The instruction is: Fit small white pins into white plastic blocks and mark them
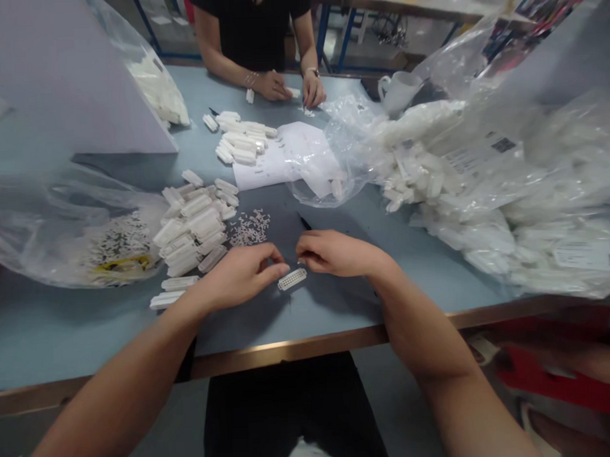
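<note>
- A small white rectangular plastic connector block with rows of holes [293, 279] is at the centre of the clock, between the two hands and above the blue-grey desk [417, 278].
- The left hand [244, 274], toward nine o'clock, grips the block's left end with thumb and bent fingers.
- The right hand [330, 251] is at two o'clock, its fingers curled closed and their tips just beside the block's far edge (whether they pinch something tiny, I cannot tell).
- At ten to eleven o'clock, just past the left hand, lies a scatter of tiny whitish pieces [249, 228].
- At ten, beside that scatter, is a heap of long white plastic housings [197, 222].
- Farther out, between nine and ten, a clear plastic bag [45, 231] lies open on its side; it holds many small white and dark pieces, with something yellow near its lower edge.
- At two o'clock, large clear plastic bags with printed labels [514, 208] bulge with white parts (blurred by the film).
- Between ten and eleven, well apart, another clear bag [167, 93] holds whitish parts.
- Between one and two stands a white handled mug [400, 93]; its contents cannot be made out.
</note>
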A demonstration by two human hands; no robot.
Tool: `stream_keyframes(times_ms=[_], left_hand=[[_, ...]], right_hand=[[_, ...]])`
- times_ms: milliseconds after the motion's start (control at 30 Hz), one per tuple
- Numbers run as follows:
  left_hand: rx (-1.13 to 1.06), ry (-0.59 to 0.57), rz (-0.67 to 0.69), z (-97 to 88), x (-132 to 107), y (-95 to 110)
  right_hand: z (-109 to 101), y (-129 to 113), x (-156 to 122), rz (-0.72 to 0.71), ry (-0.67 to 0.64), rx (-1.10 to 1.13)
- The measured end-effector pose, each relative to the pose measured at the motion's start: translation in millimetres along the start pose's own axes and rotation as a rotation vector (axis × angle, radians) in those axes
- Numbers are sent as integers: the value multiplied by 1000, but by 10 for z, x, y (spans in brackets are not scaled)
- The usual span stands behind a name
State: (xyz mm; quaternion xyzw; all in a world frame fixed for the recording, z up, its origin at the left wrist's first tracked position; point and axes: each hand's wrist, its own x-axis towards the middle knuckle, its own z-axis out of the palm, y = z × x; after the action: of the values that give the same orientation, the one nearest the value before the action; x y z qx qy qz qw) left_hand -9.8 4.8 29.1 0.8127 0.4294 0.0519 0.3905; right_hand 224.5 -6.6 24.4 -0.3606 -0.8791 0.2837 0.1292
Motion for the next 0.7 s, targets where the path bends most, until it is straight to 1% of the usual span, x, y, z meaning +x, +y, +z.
stream_keyframes(times_ms=[33, 100, 167, 267, 367, 533, 700], left_hand=[[93, -22, 17, 16, 4, -7], [196, -79, 18, 55, 15, -14], [254, -116, -4, 96, 24, -8], [330, -139, -30, 144, 33, 14], [382, -127, -8, 177, 40, 21], [390, -39, 2, 224, 60, -4], [427, -39, -32, 249, 73, -12]], right_hand=[[-6, 1, -5, -11, -11, 10], [-10, -2, -12, -16, -24, 22], [-5, -11, -12, -10, -22, 29], [20, -38, -6, 8, -4, 36], [64, -75, 4, 8, 25, 32], [147, -128, 25, -8, 33, -59], [183, -144, 51, -1, 4, -200]])
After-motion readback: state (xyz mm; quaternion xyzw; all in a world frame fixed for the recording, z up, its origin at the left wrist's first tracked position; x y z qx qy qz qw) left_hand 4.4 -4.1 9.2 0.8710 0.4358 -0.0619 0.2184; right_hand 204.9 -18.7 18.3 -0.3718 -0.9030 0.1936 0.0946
